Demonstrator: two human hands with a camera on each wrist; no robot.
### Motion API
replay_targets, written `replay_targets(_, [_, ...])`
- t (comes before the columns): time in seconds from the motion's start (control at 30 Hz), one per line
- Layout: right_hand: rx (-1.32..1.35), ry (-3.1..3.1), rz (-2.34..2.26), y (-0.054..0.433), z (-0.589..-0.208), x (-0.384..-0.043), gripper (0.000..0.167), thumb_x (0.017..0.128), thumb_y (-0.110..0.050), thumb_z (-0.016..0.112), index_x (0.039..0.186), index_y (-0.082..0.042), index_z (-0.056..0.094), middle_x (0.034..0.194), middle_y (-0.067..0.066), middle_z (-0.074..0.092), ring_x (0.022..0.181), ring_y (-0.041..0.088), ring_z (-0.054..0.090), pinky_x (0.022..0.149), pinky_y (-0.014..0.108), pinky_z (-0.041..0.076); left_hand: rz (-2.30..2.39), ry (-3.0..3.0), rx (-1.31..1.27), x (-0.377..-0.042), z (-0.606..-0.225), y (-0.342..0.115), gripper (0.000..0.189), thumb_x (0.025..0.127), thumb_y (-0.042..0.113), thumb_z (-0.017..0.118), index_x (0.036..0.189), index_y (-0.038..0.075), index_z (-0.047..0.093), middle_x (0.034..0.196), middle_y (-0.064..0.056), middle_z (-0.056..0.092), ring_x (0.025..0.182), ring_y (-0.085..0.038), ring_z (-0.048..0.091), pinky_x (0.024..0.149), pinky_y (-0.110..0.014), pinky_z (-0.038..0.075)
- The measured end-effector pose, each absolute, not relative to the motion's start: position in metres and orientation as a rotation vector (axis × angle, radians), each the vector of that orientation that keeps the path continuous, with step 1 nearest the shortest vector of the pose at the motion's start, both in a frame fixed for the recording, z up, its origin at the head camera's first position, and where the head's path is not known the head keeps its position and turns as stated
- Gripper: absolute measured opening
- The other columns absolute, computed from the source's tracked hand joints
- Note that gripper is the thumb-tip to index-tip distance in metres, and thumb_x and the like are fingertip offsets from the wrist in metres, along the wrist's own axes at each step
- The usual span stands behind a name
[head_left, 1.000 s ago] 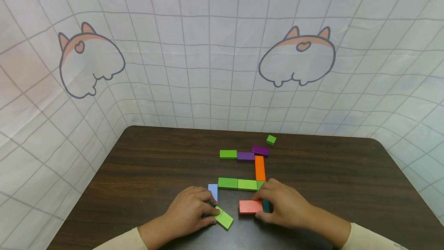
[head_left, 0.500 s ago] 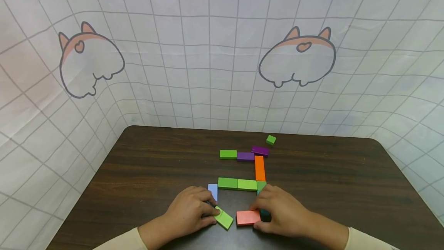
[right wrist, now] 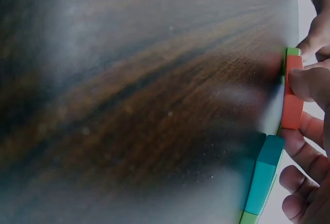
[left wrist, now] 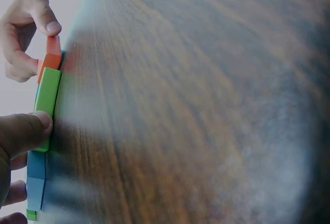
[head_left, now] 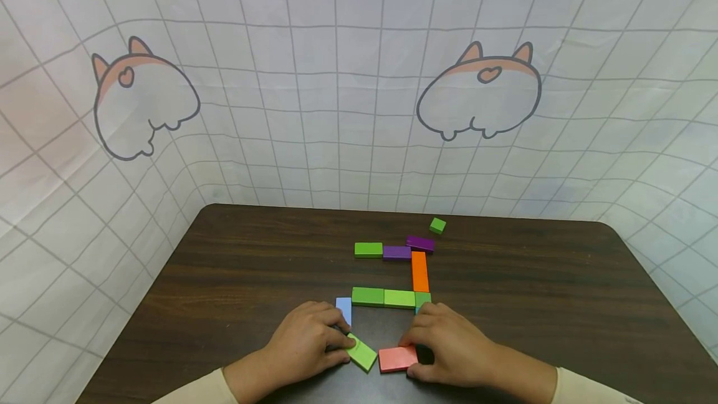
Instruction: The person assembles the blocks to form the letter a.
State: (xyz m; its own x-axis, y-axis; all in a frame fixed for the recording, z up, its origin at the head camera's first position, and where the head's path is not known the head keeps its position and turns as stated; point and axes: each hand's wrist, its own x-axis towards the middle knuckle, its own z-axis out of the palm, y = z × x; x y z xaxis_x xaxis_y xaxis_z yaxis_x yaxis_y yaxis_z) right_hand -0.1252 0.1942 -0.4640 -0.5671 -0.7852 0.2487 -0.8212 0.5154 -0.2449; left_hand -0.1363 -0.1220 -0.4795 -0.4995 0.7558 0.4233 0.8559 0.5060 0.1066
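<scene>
My left hand [head_left: 308, 341] pinches the upper end of a light green block [head_left: 364, 356], which lies slanted on the table. Just above that hand is a pale blue block [head_left: 344, 309], partly covered by the fingertips. With thumb and fingers my right hand [head_left: 451, 348] grips the right end of a coral block [head_left: 392, 360], close beside the light green one. In the right wrist view a teal block [right wrist: 265, 167] stands near the right fingers; the hand mostly hides it in the head view.
Beyond the hands runs a row of green blocks [head_left: 368, 296]. An orange block [head_left: 420, 272] leads up from its right end to a purple block [head_left: 396, 253], a magenta-purple block [head_left: 421, 244] and another green block [head_left: 368, 250]. A small green cube [head_left: 437, 226] lies near the table's back edge.
My right hand has brought the coral block toward me and slightly left, away from the teal block and nearer the light green block. The left hand has stayed still.
</scene>
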Motion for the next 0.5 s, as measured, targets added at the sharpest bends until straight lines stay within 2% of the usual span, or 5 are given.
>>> replay_targets(0.5, [1.402,-2.653,0.448,0.1902,-0.4661,-0.1249,0.027,0.082,-0.043,0.084,0.1,-0.026,0.076,0.096,-0.019,0.062,0.092,0.006,0.046,0.083,0.028,0.036,-0.448,-2.429,-1.339,-0.1355,-0.4793,-0.1217,0.019,0.076,0.038,0.091,0.093,0.03,0.085,0.097,0.013,0.067,0.093,-0.007,0.062,0.08,-0.032,0.052])
